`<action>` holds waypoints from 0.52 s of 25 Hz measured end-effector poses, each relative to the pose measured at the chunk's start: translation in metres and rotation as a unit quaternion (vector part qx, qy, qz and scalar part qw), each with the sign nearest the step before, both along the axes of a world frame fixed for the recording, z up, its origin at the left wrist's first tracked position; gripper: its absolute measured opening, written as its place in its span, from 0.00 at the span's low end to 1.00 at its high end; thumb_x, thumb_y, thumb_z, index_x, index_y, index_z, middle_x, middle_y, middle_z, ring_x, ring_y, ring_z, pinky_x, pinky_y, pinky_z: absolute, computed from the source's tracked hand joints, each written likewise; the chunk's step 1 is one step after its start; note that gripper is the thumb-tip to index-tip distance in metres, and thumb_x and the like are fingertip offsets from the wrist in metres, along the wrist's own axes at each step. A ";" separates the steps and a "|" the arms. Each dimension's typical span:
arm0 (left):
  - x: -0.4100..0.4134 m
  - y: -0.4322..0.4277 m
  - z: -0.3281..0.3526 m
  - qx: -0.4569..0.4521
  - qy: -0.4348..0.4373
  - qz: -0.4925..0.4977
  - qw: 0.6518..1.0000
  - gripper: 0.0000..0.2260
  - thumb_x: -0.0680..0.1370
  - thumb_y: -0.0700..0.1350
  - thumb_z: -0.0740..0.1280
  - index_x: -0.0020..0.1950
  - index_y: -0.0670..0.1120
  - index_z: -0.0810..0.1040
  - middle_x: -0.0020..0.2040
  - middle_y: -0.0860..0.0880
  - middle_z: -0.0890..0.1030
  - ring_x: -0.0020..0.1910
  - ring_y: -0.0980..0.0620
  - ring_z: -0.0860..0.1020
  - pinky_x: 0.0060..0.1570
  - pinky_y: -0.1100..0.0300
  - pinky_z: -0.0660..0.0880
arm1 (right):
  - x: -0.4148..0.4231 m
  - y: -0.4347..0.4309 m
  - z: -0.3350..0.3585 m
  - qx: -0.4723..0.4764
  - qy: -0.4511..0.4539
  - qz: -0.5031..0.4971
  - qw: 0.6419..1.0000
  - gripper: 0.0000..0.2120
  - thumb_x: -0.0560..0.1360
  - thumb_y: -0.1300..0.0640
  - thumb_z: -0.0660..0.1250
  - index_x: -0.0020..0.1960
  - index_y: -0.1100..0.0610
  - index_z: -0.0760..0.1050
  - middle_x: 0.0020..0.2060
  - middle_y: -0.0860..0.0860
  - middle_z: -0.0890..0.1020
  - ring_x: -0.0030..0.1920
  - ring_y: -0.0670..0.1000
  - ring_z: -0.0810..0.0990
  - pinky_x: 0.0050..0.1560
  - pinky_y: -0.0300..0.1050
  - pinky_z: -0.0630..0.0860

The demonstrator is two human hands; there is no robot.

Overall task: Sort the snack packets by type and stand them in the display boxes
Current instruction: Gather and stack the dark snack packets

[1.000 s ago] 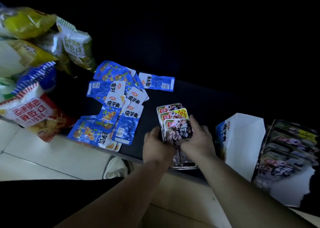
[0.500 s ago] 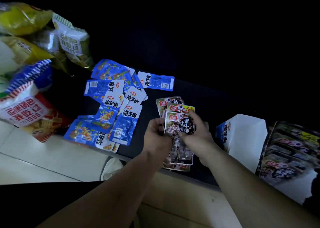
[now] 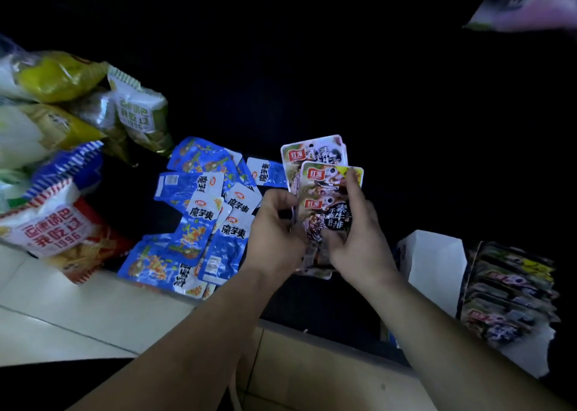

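Both hands hold a fanned stack of dark meat-style snack packets point(image 3: 324, 192) with red logos, lifted above the dark table. My left hand point(image 3: 274, 232) grips the stack's left edge. My right hand point(image 3: 359, 232) clamps its right side, with a finger on the top packet. A pile of blue snack packets point(image 3: 199, 220) lies flat to the left. At the right stand a white display box point(image 3: 434, 263) and a display box point(image 3: 509, 288) filled with upright dark packets.
Large chip bags point(image 3: 56, 167) in yellow, green, blue and red are heaped at the far left. The dark table's front edge point(image 3: 327, 326) runs above a pale tiled floor point(image 3: 78, 310). A blurred packet point(image 3: 530, 4) shows at the top right corner.
Both hands have raised the stack of dark packets off the table and fanned it upward. The blue pile has not moved.
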State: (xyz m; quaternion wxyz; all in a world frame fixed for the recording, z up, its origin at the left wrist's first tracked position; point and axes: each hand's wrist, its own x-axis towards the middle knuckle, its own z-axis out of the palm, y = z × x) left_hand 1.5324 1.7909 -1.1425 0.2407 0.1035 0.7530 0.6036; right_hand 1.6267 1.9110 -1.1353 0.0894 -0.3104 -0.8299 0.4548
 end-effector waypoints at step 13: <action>0.012 0.013 -0.018 0.019 0.062 -0.067 0.996 0.23 0.76 0.36 0.67 0.65 0.59 0.76 0.58 0.48 0.83 0.56 0.51 0.83 0.57 0.46 0.81 | 0.014 0.007 -0.006 0.001 0.021 -0.081 0.996 0.64 0.71 0.61 0.78 0.76 0.30 0.30 0.74 0.42 0.69 0.69 0.41 0.71 0.65 0.43 0.71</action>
